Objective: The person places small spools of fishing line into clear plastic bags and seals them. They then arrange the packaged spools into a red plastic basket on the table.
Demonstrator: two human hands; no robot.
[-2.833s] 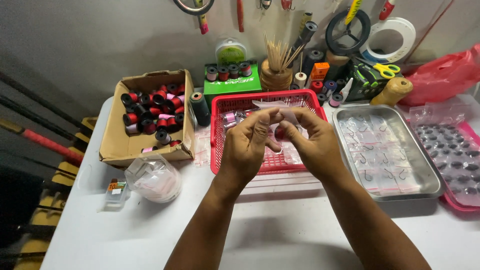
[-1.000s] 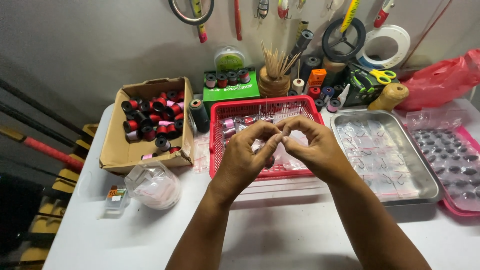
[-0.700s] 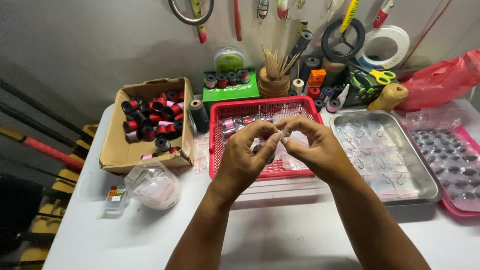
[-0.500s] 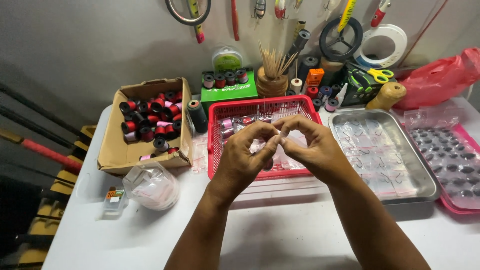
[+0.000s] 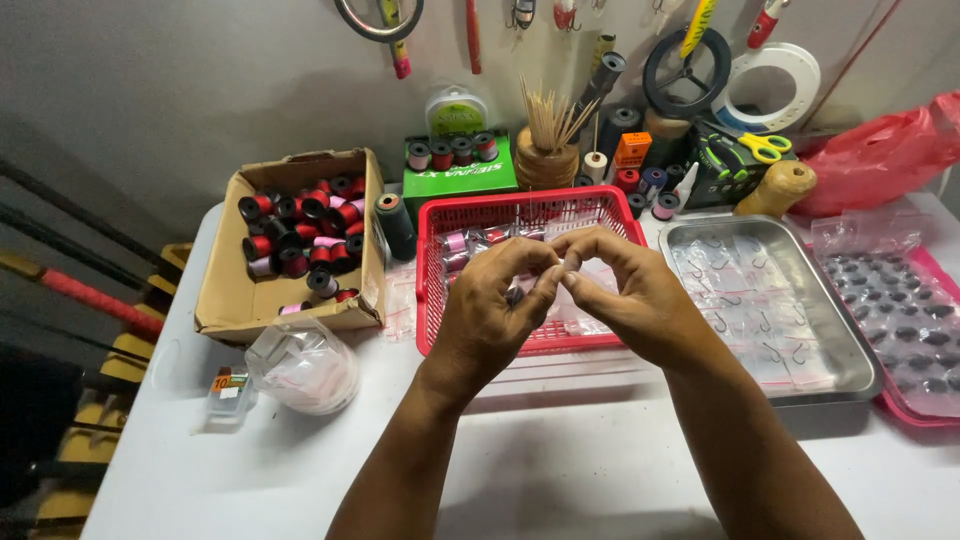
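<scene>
**A:** So both hands are up over the middle of the desk. The left hand (image 5: 495, 310) and right hand (image 5: 625, 295) are curled in toward each other, thumb and forefinger tips nearly touching at the centre. Looks like they're pinching something tiny between them, but honestly I can't tell what it is, it's too small and mostly hidden by the fingers.

**B:** Where's that sit relative to everything else, though?

**A:** Biggest first: the white desk (image 5: 560, 470) carries it all. Right under and just behind the hands is the red plastic basket (image 5: 440, 225) with small spools and clear packets in it. The pinch point hangs above the basket's near half, pretty much dead centre between the two hands, so neither is really nearer. If the thing has a long axis, I'd guess it runs left to right between the two pinches.

**B:** And off to the sides?

**A:** To the right, the metal tray (image 5: 850, 350) with little clear bags of hooks, just beside the basket. To the left, the cardboard box (image 5: 225, 290) of red and black thread spools, and a clear round tub (image 5: 300, 365) near it. Both hands are closed down to a fine pinch, not a full fist.
</scene>
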